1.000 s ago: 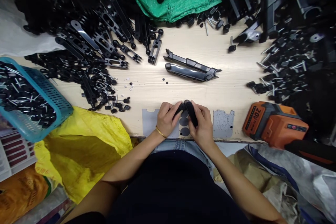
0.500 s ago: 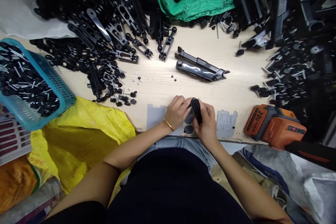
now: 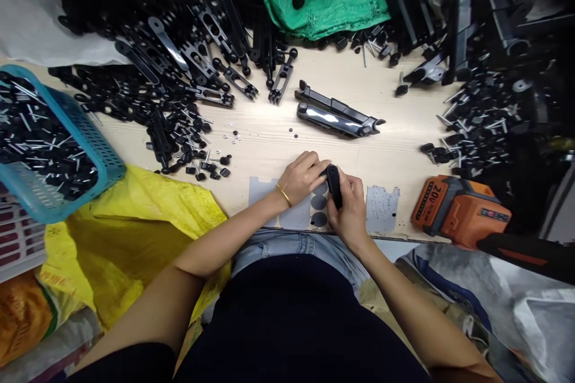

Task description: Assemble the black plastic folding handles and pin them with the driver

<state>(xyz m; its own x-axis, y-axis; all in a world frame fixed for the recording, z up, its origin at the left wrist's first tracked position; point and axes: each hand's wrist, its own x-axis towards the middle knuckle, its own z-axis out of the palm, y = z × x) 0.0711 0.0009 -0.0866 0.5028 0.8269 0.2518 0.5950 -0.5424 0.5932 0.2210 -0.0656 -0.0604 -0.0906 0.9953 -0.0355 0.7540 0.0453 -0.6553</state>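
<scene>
"What do we have in our hands?"

"In our right hand [image 3: 351,206] we hold a black bar [image 3: 334,187], at the lower middle of the frame. Our left hand [image 3: 302,175] is just beside the bar's upper end, fingers bent; whether they pinch anything, we cannot tell."

"And around us?"

"Above the bar, we see two black arms [image 3: 332,120] side by side on the surface [image 3: 265,146]. A blue basket [image 3: 106,152] holds black-headed screws [image 3: 72,164] at the left edge; an orange power tool [image 3: 467,212] lies lower right."
</scene>
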